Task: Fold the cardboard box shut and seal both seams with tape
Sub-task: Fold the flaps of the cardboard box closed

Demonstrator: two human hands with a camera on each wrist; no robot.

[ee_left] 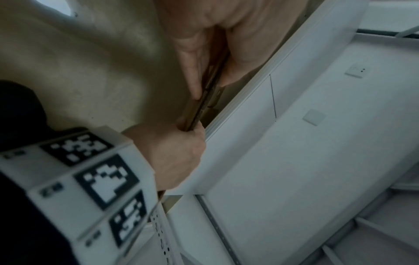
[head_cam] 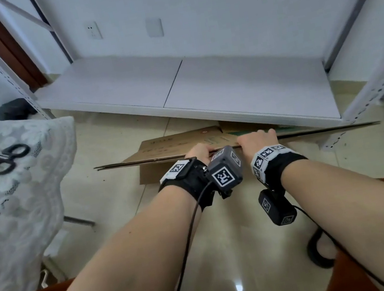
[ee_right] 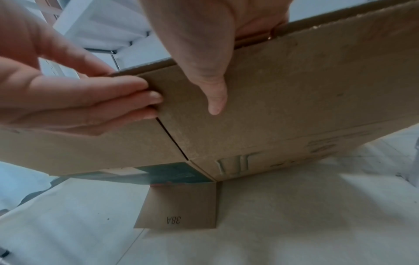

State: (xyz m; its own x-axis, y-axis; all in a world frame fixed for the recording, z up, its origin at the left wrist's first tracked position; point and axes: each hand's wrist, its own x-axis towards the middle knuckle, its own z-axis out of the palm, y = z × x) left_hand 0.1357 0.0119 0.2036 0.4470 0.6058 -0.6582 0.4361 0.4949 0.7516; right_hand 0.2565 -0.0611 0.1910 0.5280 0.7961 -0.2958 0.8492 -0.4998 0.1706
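Box: your box [head_cam: 160, 148] is brown corrugated cardboard, collapsed flat, with faint print and a green patch on its faces; one flap lying on the floor [head_cam: 228, 241] reads "38A" in the right wrist view.
Box position: it stands on edge on the tiled floor, its top edge under both your hands, its far side near the low white shelf [head_cam: 238, 80] beyond your fingers.
Long axis: the top edge runs left to right across you, reaching well past your left hand on one side and well past your right hand on the other.
Facing: the broad faces point toward you and away from you; the thin double edge points up.
Left hand: your left hand [head_cam: 199, 150] grasps the top edge, thumb on the near face and fingers [ee_right: 127, 100] laid flat on the cardboard at a slit between panels.
Right hand: your right hand [head_cam: 256, 140] grasps the same edge just beside the left, fingers curled over the top and the thumb [ee_right: 213, 93] pressed down the near face.
Gap: the two hands sit close together, not touching.
Other: scissors [head_cam: 8, 159] lie on a lace cloth [head_cam: 39, 187], well to the left of your left hand.
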